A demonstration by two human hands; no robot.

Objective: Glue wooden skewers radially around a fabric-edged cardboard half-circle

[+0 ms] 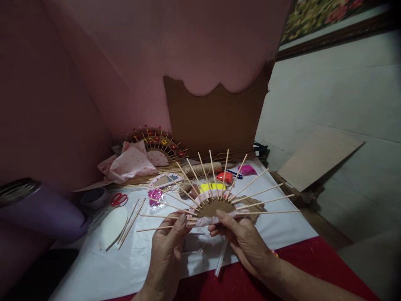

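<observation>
1. The left hand (167,246) pinches the left corner of the stick fan (216,207), thumb on top. The right hand (242,240) grasps its lower right edge, forefinger laid along the straight side. Together they hold it just above the tabletop (282,228), mid-view.
2. The fan is a cardboard half-disc that looks light and fairly stiff, though it would likely crease if squeezed. The flat base, where both hands already sit, seems the safest hold.
3. The skewers (266,190) radiating from it look thin, rigid and brittle. Gripped or knocked, they would probably snap or work loose.
4. The pink cloth strip (203,220) along the straight edge looks soft and limp. Whether it is fastened down cannot be told.
5. The fan's underside and lower edge are hidden behind the fingers, and how the skewers are fixed into the cardboard does not show.
6. A clear stick (220,260) lies on the tabletop below the right hand, its upper end covered.
7. The coloured packets (247,169) beyond the fan are crossed by skewers and too small to identify.
</observation>
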